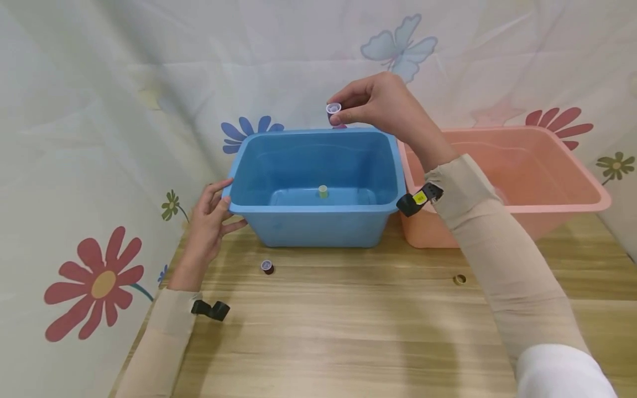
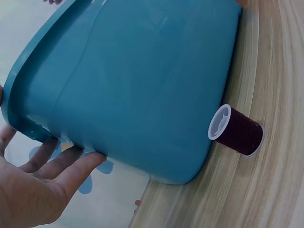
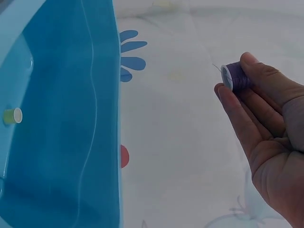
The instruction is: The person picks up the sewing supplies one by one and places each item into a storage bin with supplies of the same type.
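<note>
My right hand pinches a spool of purple thread between thumb and fingertips, above the back rim of the blue plastic tub. A loose thread end sticks out from the spool in the right wrist view. At the tub's left end, my left hand grips the rim, with fingers against the outer wall below it. Inside the tub, a pale yellow-green spool stands on the floor. A dark maroon spool stands upright on the wooden table in front of the tub's left part.
A pink tub stands right beside the blue one, partly behind my right forearm. On the table before it lies a small gold-coloured spool. A flower-printed curtain hangs behind the tubs and along the left side.
</note>
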The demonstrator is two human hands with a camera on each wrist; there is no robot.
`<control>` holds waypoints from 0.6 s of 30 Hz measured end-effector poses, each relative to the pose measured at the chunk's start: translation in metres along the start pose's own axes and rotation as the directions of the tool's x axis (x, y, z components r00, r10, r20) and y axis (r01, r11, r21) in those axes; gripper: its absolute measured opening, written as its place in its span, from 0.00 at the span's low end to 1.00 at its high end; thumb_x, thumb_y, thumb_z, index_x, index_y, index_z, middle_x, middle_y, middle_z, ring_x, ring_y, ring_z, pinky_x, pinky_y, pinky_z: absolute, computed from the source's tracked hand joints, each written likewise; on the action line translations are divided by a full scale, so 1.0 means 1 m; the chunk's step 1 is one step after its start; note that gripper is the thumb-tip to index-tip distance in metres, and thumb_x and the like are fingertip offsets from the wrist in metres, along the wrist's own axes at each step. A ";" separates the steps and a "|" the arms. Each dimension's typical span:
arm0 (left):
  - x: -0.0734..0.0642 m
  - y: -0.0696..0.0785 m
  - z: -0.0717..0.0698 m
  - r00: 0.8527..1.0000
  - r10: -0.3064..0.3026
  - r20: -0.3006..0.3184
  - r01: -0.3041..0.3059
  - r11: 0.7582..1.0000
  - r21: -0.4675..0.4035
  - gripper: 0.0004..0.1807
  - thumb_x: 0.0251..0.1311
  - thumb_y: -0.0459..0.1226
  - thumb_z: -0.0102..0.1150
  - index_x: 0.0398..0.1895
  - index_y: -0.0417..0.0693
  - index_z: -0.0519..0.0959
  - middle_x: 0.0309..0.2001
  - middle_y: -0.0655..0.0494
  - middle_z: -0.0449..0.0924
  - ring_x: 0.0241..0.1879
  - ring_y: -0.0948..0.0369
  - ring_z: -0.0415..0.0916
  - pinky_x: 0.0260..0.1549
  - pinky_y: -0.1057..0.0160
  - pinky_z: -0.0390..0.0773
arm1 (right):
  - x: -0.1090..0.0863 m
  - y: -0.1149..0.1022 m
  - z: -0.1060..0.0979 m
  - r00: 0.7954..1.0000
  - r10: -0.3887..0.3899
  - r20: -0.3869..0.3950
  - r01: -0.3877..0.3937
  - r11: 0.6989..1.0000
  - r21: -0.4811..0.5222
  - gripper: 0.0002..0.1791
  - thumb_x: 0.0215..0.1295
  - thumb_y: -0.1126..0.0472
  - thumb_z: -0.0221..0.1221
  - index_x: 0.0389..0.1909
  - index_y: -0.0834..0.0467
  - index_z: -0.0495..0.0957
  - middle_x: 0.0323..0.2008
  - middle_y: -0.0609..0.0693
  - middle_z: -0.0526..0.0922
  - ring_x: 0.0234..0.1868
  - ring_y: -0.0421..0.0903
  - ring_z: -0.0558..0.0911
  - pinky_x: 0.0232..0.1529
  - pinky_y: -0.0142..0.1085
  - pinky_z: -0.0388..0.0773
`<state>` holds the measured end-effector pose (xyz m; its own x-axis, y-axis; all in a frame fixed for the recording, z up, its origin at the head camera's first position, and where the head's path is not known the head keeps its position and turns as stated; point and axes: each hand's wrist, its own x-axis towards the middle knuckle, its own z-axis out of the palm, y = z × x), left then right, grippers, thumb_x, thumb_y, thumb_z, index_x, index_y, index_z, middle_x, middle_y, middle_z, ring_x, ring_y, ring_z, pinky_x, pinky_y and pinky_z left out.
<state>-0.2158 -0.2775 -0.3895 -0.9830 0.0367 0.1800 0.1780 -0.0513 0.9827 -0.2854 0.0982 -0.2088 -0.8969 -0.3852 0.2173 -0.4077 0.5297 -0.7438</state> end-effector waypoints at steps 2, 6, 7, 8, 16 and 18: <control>0.000 0.000 0.000 1.000 0.001 0.001 -0.001 1.000 0.002 0.25 0.75 0.42 0.55 0.73 0.53 0.68 0.72 0.38 0.61 0.50 0.56 0.84 0.42 0.45 0.84 | 0.003 0.003 0.000 1.000 -0.012 0.009 0.011 1.000 0.023 0.22 0.62 0.48 0.71 0.55 0.51 0.86 0.44 0.47 0.89 0.47 0.40 0.86 0.60 0.38 0.79; 0.001 0.000 0.000 1.000 0.002 0.008 -0.002 1.000 0.004 0.25 0.75 0.41 0.55 0.73 0.53 0.68 0.71 0.38 0.62 0.52 0.52 0.83 0.42 0.44 0.83 | 0.009 0.008 0.000 1.000 -0.027 0.015 0.026 0.997 0.068 0.21 0.62 0.50 0.71 0.54 0.52 0.86 0.44 0.48 0.89 0.47 0.42 0.87 0.61 0.39 0.79; 0.001 0.000 0.000 1.000 0.002 0.012 -0.002 1.000 0.004 0.25 0.76 0.41 0.55 0.73 0.53 0.68 0.71 0.38 0.62 0.53 0.51 0.83 0.42 0.44 0.83 | 0.010 0.010 0.001 1.000 -0.028 0.014 0.027 0.997 0.072 0.21 0.62 0.50 0.71 0.54 0.52 0.86 0.44 0.48 0.89 0.47 0.42 0.87 0.61 0.38 0.79; 0.001 0.000 0.000 1.000 0.002 0.016 -0.002 1.000 0.003 0.24 0.76 0.41 0.54 0.73 0.53 0.68 0.71 0.38 0.61 0.53 0.51 0.82 0.43 0.44 0.83 | 0.012 0.012 0.001 0.999 -0.030 0.016 0.029 0.997 0.077 0.21 0.62 0.50 0.72 0.54 0.53 0.86 0.44 0.49 0.89 0.47 0.42 0.87 0.60 0.39 0.79; -0.002 0.001 -0.002 1.000 0.001 0.015 -0.002 1.000 0.016 0.24 0.76 0.40 0.53 0.73 0.53 0.68 0.72 0.37 0.61 0.52 0.54 0.83 0.40 0.47 0.85 | 0.031 0.017 0.013 0.995 -0.033 0.097 0.028 0.998 0.054 0.24 0.60 0.46 0.72 0.55 0.50 0.86 0.46 0.46 0.88 0.45 0.42 0.87 0.56 0.37 0.81; -0.002 0.002 -0.002 1.000 0.004 0.010 -0.004 1.000 0.021 0.24 0.76 0.40 0.53 0.73 0.53 0.68 0.72 0.37 0.61 0.53 0.51 0.83 0.40 0.46 0.84 | 0.037 0.018 0.015 0.993 -0.046 0.107 0.040 0.997 0.060 0.24 0.61 0.47 0.72 0.56 0.50 0.85 0.47 0.46 0.88 0.45 0.41 0.87 0.56 0.37 0.82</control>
<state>-0.2133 -0.2799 -0.3884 -0.9818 0.0468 0.1839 0.1826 -0.0300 0.9827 -0.3233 0.0823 -0.2240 -0.8538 -0.4876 0.1823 -0.4319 0.4681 -0.7709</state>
